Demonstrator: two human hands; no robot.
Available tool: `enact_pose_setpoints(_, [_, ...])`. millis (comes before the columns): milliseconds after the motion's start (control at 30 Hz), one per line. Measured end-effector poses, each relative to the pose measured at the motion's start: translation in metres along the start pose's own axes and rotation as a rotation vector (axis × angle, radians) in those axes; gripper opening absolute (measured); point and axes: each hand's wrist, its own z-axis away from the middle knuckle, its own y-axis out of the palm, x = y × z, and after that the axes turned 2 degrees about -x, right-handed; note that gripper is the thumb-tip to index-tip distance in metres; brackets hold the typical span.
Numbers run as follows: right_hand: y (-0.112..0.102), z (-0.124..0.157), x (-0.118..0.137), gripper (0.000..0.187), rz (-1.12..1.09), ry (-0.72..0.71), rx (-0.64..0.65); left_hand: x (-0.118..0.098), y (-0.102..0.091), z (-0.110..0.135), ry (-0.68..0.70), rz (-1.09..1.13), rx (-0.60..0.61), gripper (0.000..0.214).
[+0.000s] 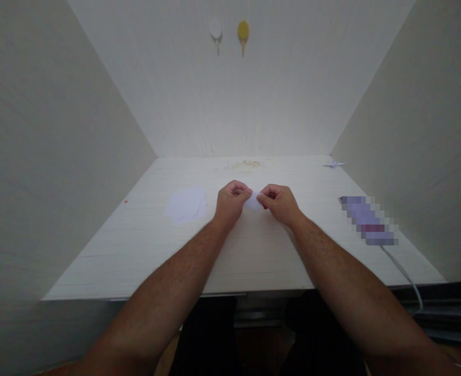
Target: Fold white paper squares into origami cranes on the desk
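Between my two hands, above the middle of the white table (253,250), is a small white piece of paper (253,201). My left hand (233,201) pinches its left side between thumb and curled fingers. On the opposite side my right hand (278,201) grips it the same way, thumb on top. Something small and red shows under the right fingertips; I cannot tell what it is. The fingers hide parts of the paper, so its exact folds cannot be made out. Left of my left hand lies a loose pile of white paper sheets (187,203).
A phone-like device (367,219), blurred out, lies at the right with a white cable (404,271) running off the front edge. A folded paper shape (334,164) sits in the back right corner. Walls enclose three sides; white (215,28) and yellow (243,30) hooks hang behind.
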Motion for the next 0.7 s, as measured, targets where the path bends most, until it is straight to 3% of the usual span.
enact_pose_setpoints(333, [-0.0007, -0.0025, -0.0049, 0.012, -0.091, 0.111, -0.110, -0.0031, -0.0056, 0.0006, -0.041, -0.276, 0.282, 0.015])
enact_pose_setpoints(533, [-0.0007, -0.0019, -0.0059, 0.012, -0.036, 0.081, -0.040, -0.0013, -0.0046, 0.0031, 0.048, -0.411, 0.311, 0.012])
enact_pose_setpoints(700, [0.0009, -0.0005, -0.0046, 0.020, -0.111, 0.064, -0.025, -0.0004, -0.0030, 0.0009, -0.068, -0.188, 0.290, 0.020])
